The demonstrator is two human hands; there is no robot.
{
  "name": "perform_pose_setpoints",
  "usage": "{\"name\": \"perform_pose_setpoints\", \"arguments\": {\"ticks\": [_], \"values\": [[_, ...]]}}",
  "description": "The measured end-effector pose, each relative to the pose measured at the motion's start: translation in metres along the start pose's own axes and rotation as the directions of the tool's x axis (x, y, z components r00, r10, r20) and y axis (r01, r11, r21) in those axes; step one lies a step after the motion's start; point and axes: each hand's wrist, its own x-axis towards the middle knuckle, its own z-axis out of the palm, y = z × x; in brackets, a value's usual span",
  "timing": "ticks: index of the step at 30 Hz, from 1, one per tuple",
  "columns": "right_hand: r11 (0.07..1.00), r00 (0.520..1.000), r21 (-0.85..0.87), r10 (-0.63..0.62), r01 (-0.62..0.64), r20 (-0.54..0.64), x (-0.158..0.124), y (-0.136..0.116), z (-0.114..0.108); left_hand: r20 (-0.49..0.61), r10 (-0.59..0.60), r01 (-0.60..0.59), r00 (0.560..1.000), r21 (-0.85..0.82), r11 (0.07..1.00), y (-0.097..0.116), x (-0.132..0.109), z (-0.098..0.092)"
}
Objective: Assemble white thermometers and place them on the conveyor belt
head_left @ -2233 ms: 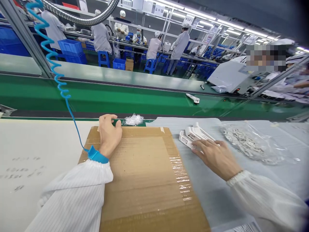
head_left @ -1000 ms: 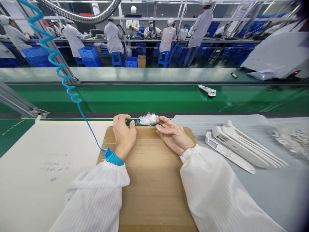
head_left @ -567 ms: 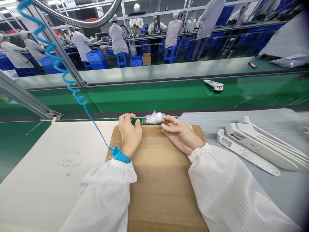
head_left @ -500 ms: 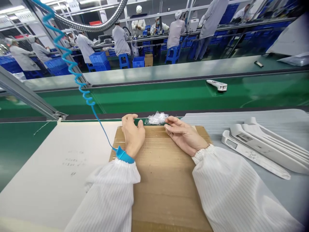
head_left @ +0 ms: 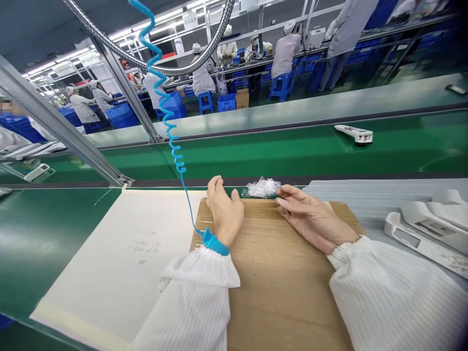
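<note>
Left hand [head_left: 224,214]: over the far left part of the cardboard [head_left: 285,282]. Fingers loosely bent, thumb well apart; nothing shows in your grasp. Whether you press on the board cannot be told.

Cardboard: flat side up before you, under both hands. Likely light and fairly stiff; best gripped at its side edges. Glossy tape at left may feel slick.

Clear plastic pile [head_left: 261,187]: just beyond the board's far edge, between your hands. Probably light, thin and slippery, apt to scatter; best pinched from the near side with your fingertips.

Right hand [head_left: 314,219]: at the pile's right end, thumb and forefinger close together. You may have a piece between them; that cannot be told.

Surroundings, left to right. Desk [head_left: 47,234]: green, bare at left. White sheet [head_left: 146,234]: faint handwriting, beside the board. Coiled blue cord [head_left: 177,156]: runs down to your blue wrist strap [head_left: 215,242]; could hamper your left reach. White handheld device [head_left: 354,134]: on the green strip [head_left: 256,161] beyond, well out of the way. Pale foam sheet [head_left: 365,195]: right of the board, under the white plastic shells [head_left: 420,241], which crowd your right sleeve.
</note>
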Motion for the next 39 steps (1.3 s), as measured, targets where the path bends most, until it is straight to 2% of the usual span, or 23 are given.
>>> {"name": "perform_pose_setpoints", "arguments": {"ticks": [6, 21, 27, 34, 39], "values": [[1.000, 0.999, -0.006, 0.008, -0.008, -0.032, -0.0020, -0.0026, 0.0043, 0.040, -0.086, 0.084, 0.995, 0.052, 0.995, 0.0055, -0.0016, -0.0045], [0.997, 0.999, -0.075, -0.037, 0.037, 0.006, -0.0012, -0.0030, 0.0036, 0.019, -0.046, 0.047, 0.999, -0.066, 0.997, 0.0067, -0.0027, -0.0079], [0.999, 1.000, -0.034, -0.007, 0.007, -0.007, -0.0017, -0.0035, 0.0036, -0.005, -0.009, 0.009, 1.000, -0.036, 0.999, 0.0071, -0.0022, -0.0087], [0.999, 0.999, 0.034, -0.020, 0.019, 0.029, -0.0003, -0.0005, 0.0001, -0.095, 0.115, -0.113, 0.989, 0.022, 0.993, 0.0075, -0.0027, -0.0082], [0.999, 0.998, 0.048, -0.026, 0.023, 0.060, -0.0055, -0.0035, 0.0013, -0.121, 0.113, -0.115, 0.986, -0.009, 0.993, 0.0051, -0.0009, -0.0086]]}}
